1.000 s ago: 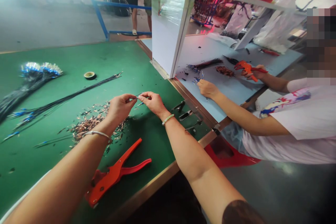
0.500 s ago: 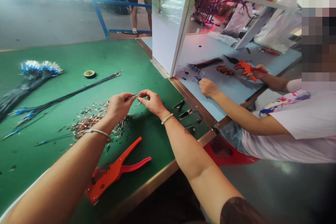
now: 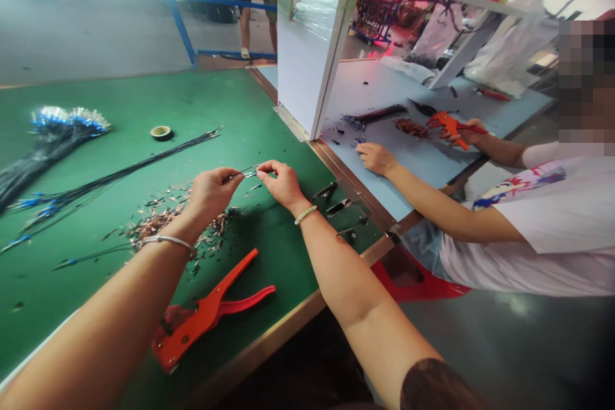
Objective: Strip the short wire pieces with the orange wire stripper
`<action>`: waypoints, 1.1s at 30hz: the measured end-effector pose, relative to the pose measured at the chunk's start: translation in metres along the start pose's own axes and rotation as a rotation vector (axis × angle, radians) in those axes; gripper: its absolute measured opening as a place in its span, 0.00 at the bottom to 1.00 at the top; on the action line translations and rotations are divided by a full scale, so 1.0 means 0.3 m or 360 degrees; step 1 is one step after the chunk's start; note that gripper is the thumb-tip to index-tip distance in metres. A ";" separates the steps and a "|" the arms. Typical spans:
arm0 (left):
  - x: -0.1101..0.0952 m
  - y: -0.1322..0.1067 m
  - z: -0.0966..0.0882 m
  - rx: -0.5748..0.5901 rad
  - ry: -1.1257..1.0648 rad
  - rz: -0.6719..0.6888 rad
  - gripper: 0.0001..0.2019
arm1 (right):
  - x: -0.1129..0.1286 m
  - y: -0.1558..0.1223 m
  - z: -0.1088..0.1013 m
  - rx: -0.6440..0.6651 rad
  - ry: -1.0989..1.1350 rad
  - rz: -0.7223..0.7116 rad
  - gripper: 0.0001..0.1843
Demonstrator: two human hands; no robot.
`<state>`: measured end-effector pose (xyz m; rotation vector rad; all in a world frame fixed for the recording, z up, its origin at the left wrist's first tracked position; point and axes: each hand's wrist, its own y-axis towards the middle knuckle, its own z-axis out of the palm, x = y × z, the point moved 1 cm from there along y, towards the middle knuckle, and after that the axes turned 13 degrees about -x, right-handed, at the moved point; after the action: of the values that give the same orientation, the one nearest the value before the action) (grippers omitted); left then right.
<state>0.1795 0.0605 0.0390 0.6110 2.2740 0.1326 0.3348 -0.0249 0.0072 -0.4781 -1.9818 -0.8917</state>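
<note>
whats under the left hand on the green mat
Under the left hand, which pinches a thin wire, lies a loose scatter of copper-coloured terminals on the green bench mat. Whatever sits directly beneath the palm and wrist is covered and cannot be seen.

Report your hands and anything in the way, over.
Left hand pinching thin wire. Right hand at its end. Copper bits under left wrist. Orange pliers lying apart from both hands.

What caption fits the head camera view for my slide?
Head view: left hand and right hand hold a thin wire over a green workbench, beside scattered copper-coloured scraps and orange pliers.
</note>
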 end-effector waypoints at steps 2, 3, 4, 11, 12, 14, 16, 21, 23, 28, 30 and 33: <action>0.002 0.000 0.000 0.0005 0.0018 -0.0008 0.21 | 0.014 -0.006 -0.010 0.0023 -0.0232 -0.0145 0.03; 0.002 -0.001 0.001 0.0010 0.0027 -0.0011 0.21 | 0.021 -0.010 -0.013 0.0042 -0.0340 -0.0194 0.04; 0.002 -0.001 0.001 0.0017 0.0036 -0.0012 0.20 | 0.026 -0.014 -0.016 0.0063 -0.0428 -0.0226 0.04; 0.000 -0.012 0.014 0.0077 0.0111 0.0012 0.20 | 0.036 -0.029 -0.003 0.0206 -0.0500 -0.0407 0.05; 0.000 -0.013 0.016 0.0081 0.0129 0.0018 0.21 | 0.035 -0.028 -0.002 0.0210 -0.0516 -0.0417 0.05; -0.003 -0.012 0.014 0.0077 0.0178 0.0031 0.21 | 0.031 -0.026 -0.001 0.0198 -0.0558 -0.0403 0.06; -0.011 -0.010 -0.005 0.0066 0.0237 0.0044 0.22 | 0.029 -0.024 -0.003 0.0186 -0.0594 -0.0366 0.06; -0.056 -0.064 -0.146 0.0048 0.0651 0.0173 0.22 | 0.026 -0.020 -0.013 0.0143 -0.0706 -0.0271 0.05; -0.066 -0.129 -0.216 -0.0004 0.1020 0.0403 0.25 | 0.023 -0.018 -0.019 0.0125 -0.0744 -0.0248 0.06; 0.005 -0.334 -0.335 -0.0123 0.1316 0.0618 0.32 | 0.023 -0.008 -0.042 0.0193 -0.0889 -0.0180 0.10; 0.055 -0.393 -0.362 -0.0150 0.1246 0.0602 0.33 | 0.035 -0.005 -0.055 0.0192 -0.0927 -0.0148 0.12; 0.131 -0.442 -0.386 -0.0101 0.0872 0.0457 0.27 | 0.060 -0.011 -0.071 0.0206 -0.0993 -0.0075 0.11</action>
<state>0.0232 -0.0274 0.0581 0.9566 2.6715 0.5710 0.3351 -0.0431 0.0287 -0.6971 -2.6052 -0.6833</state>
